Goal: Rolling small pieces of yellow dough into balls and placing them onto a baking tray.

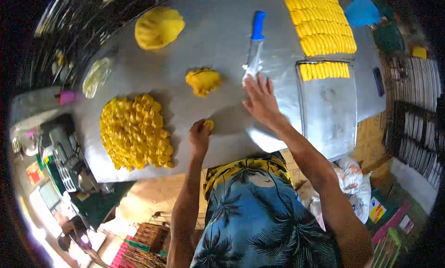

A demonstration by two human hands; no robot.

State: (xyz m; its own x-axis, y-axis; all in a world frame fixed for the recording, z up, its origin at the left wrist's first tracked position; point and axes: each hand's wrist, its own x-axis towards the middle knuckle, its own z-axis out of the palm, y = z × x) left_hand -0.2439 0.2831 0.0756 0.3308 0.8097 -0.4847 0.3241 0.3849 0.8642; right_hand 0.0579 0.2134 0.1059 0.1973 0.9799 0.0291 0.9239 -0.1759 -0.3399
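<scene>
My left hand (199,137) is pinched on a small, round yellow dough piece (209,125) near the front edge of the metal table. To its right, my right hand (262,101) reaches forward with its fingers spread, palm down over the tabletop. Just beyond those fingertips lies a knife (258,26) with a blue handle, its blade pointing toward me. A small, uneven yellow dough lump (203,81) sits ahead of my left hand. Left of that hand spreads a pile of glossy yellow pieces (135,133).
A large yellow dough mound (158,29) and a clear plastic bag (97,77) lie on the far left of the metal table (185,115). At right, a metal tray (328,117) bears a row of yellow rolls (324,70); more rows (322,29) lie beyond.
</scene>
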